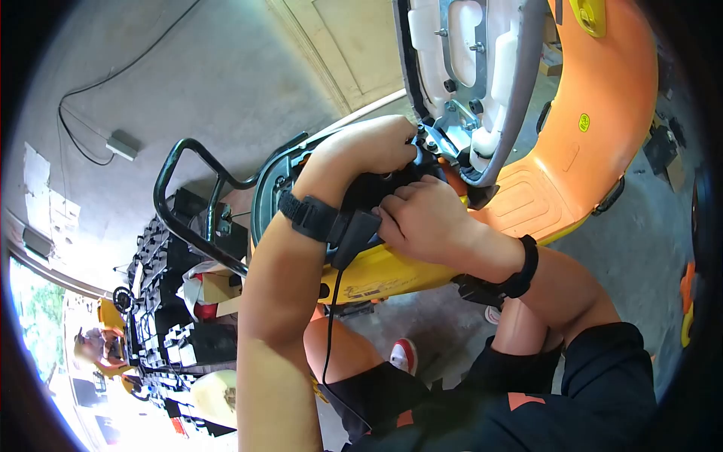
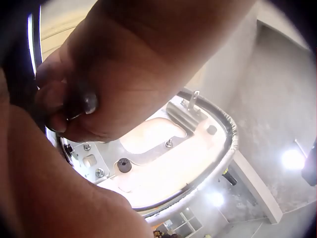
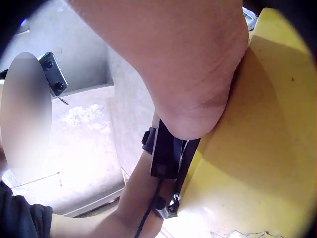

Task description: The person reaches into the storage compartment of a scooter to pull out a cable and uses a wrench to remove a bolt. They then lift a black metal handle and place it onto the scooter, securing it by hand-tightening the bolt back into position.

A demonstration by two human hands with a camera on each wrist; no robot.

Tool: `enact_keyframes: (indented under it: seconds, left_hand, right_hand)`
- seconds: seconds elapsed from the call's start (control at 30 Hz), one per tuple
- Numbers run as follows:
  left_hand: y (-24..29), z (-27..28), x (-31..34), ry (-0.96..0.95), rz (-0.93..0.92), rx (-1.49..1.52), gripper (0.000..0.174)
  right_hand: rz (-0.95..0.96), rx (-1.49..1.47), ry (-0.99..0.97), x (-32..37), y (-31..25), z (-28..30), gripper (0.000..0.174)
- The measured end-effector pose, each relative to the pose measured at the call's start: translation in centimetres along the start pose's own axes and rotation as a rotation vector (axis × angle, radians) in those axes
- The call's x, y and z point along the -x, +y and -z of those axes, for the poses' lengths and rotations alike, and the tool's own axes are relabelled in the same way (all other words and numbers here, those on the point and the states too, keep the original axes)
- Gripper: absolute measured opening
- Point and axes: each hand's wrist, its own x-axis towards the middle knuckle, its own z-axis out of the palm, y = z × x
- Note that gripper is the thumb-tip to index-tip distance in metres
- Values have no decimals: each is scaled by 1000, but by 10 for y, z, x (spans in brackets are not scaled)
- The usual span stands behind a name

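A yellow scooter (image 1: 399, 277) stands in front of me with its seat (image 1: 515, 64) tipped up, showing a white underside with bolts. My left hand (image 1: 369, 147) reaches over the dark opening beside the seat hinge (image 1: 461, 113). Its fingers curl round a dark handle (image 2: 88, 102) with a shiny rounded end; the rest of that piece is hidden. Closer to me, my right hand (image 1: 429, 218) bends over the near edge of the same opening, its heel against the yellow side panel (image 3: 267, 124). Its fingertips are out of sight, and I cannot tell whether they hold anything.
A black tubular rail (image 1: 169, 181) rises at the scooter's rear. Its orange footboard (image 1: 527, 197) and front shield (image 1: 602, 105) extend right. Black crates or parts (image 1: 154, 279) line the left, with a person (image 1: 94, 346) beyond. A cable (image 1: 329, 324) hangs from my left wrist camera.
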Motion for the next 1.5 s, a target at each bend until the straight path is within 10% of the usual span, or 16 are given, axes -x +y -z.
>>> enact_keyframes:
  seconds: [0.63,1.1,1.5]
  left_hand:
    - [41,-15,4,126,168,-211,19]
    - [40,-12,12,224,-91,-620,14]
    - [3,-13,4,313,-84,-382,25]
  right_hand:
    - [2,-102,69,2,4,-8,28]
    - [79,-79,27,5,3,0,23]
    - [36,29,113,2,-1,-1,26]
